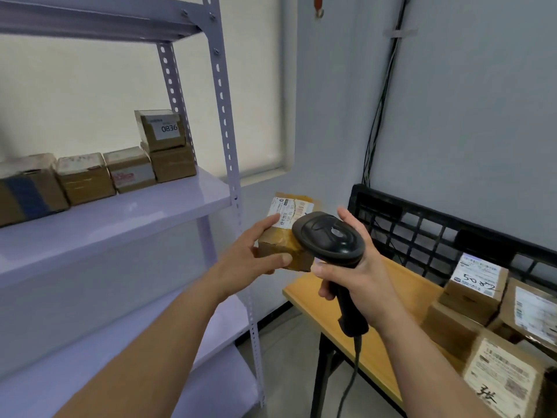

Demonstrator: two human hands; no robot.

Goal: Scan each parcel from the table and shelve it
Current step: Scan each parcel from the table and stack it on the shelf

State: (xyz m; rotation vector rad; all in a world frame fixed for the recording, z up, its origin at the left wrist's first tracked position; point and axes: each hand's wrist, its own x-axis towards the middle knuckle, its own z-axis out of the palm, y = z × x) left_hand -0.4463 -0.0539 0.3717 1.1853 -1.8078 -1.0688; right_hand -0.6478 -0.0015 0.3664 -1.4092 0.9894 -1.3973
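1. Now we hold a taped parcel in our left hand, fingers curled round it, just beyond the corner of the table.
2. Our right hand grips the scanner by its handle, head over the parcel.
3. More parcels lie on the table.

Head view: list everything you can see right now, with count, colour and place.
Held parcel: one, brown with white label, in front of the rack post.
Scanner: one, black, corded, head over the held parcel.
Shelved parcels: five, brown, middle shelf; the one marked 0836 is stacked on another.
Table parcels: at least four, brown with white labels, piled at right.
Table: one, orange top, black legs.
Crate: one, black lattice, behind the table parcels.
Shelf rack: one, pale lilac, left.
Cables: several, black, down the wall.
Left hand: grips the held parcel.
Right hand: grips the scanner.
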